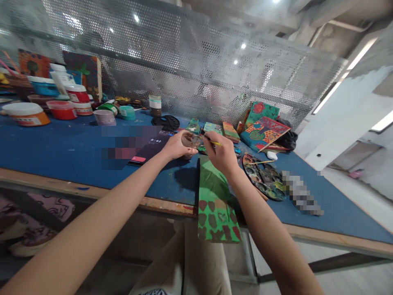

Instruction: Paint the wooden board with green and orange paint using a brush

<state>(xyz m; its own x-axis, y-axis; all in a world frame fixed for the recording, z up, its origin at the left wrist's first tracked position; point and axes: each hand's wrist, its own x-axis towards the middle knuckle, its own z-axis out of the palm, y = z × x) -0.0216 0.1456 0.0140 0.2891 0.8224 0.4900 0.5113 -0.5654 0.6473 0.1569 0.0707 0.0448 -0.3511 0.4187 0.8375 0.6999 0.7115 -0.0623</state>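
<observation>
My left hand [176,146] is closed around a small clear cup [190,140] with brownish liquid, held above the blue tabletop. In my right hand [220,149] is a thin paintbrush [215,142] with a yellow handle; its tip is at the cup's rim, and I cannot tell whether it dips into the liquid. Below my right hand lies a green painted canvas [215,192] with rows of dark red and brown patches, its near end jutting past the table edge. A round paint palette [264,178] with smeared wells sits right of the canvas, partly behind my right forearm.
A tablet or phone screen [153,145] lies left of the cup. Several paint tubs [27,114] and a white bottle [59,78] stand at the far left. Small painted canvases [265,133] lean at the back right. A perforated metal screen [184,61] rises behind the table.
</observation>
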